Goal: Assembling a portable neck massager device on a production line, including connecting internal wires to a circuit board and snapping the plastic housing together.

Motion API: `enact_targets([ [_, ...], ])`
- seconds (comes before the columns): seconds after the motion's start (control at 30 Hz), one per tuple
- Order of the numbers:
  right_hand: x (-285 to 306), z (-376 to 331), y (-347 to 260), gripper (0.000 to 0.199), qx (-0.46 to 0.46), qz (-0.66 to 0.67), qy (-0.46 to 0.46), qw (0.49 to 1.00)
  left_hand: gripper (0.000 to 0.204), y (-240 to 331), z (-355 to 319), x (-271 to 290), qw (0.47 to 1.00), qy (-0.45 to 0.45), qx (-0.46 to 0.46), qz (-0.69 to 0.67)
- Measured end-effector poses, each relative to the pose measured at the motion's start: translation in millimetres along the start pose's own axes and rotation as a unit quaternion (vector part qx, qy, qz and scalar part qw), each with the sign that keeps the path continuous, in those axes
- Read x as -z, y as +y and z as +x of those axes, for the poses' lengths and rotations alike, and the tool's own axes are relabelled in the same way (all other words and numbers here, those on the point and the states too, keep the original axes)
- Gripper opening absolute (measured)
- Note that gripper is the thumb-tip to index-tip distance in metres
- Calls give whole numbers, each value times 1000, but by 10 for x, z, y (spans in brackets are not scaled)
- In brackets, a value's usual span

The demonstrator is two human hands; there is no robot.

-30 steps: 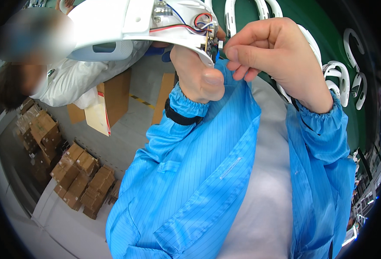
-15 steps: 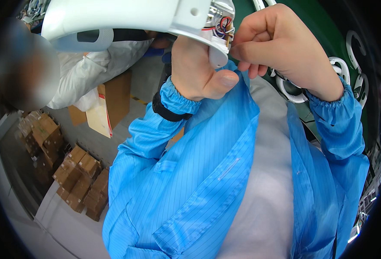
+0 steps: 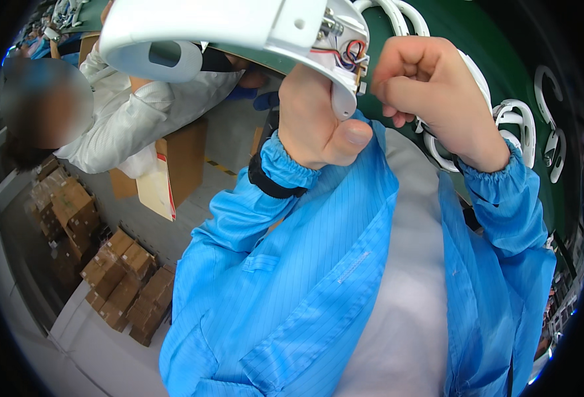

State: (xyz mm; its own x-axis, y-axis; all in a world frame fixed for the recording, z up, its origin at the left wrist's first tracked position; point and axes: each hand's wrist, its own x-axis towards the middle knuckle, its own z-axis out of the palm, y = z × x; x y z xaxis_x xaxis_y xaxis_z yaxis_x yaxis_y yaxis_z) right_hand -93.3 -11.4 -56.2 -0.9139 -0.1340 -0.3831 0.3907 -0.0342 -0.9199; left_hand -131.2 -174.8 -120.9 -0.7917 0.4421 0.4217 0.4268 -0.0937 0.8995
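Observation:
My left hand (image 3: 315,122) supports a white curved plastic housing (image 3: 206,26) from below, its fingers mostly hidden behind the shell and its thumb pointing right. At the right end the housing is uncovered, showing red, blue and dark wires (image 3: 353,53) and the edge of a small circuit board (image 3: 363,69). Just right of this end, a small gap away, my right hand (image 3: 431,96) is curled with thumb and fingers together. Anything pinched in it is too hidden to make out.
White curved plastic parts (image 3: 518,119) lie on the green table (image 3: 497,59) at the right. On the left a person in a white coat (image 3: 120,126) works beside an open cardboard box (image 3: 183,155). Stacked cartons (image 3: 120,271) stand farther down on the left.
My right hand has drawn back slightly from the housing's exposed end, so a gap shows between them. The housing and my left hand sit a little lower and farther right in view.

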Motion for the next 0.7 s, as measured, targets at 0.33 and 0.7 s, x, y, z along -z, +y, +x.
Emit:
enact_targets([
  [0.33, 80, -141, 67, 14, 0, 64, -8, 998, 103, 71, 36, -75, 998, 6, 61, 6],
  [0.7, 89, -227, 73, 10, 1, 54, 33, 998, 70, 3, 61, -155, 999, -35, -23, -29],
])
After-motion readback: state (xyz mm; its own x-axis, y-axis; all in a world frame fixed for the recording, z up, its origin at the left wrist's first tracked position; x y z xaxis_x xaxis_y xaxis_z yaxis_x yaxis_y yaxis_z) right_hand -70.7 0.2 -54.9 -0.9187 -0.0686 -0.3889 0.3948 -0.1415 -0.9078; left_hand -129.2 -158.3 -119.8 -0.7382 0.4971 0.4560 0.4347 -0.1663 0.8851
